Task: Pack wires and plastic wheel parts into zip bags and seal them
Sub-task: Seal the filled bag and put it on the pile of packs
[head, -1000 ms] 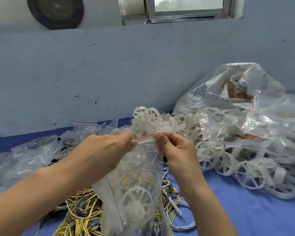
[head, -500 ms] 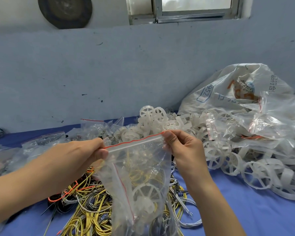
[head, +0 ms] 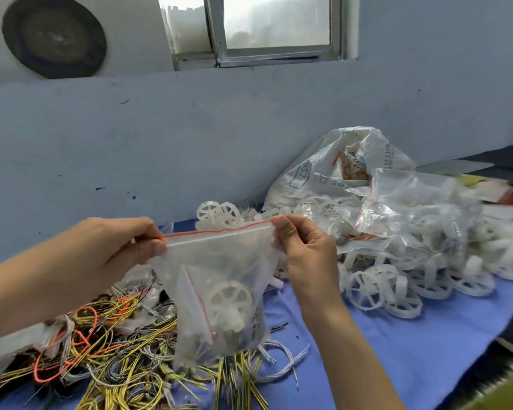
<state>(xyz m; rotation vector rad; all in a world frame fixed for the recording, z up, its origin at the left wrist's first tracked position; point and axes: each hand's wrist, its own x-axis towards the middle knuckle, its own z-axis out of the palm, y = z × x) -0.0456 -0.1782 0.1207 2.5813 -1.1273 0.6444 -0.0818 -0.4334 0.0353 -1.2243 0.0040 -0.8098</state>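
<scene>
A clear zip bag [head: 219, 261] with a red strip along its top hangs in front of me. Inside it lie a white plastic wheel [head: 231, 300] and a smaller bag. My left hand [head: 113, 250] pinches the bag's top left corner. My right hand [head: 302, 247] pinches the top right corner. The top edge is stretched straight between them and looks closed. Below the bag lies a heap of yellow, black, grey and orange wires [head: 116, 350]. To the right is a pile of white wheel parts [head: 397, 288].
A blue cloth [head: 397, 350] covers the table. A big printed white sack [head: 338, 170] leans on the blue wall, with several clear bags [head: 412, 214] heaped before it. More small bags lie at the left edge [head: 9, 347]. A dark edge runs at the far right.
My left hand has slid left along the bag's top, away from my right hand, drawing the red-striped edge out to its full width. The bag now hangs a little higher.
</scene>
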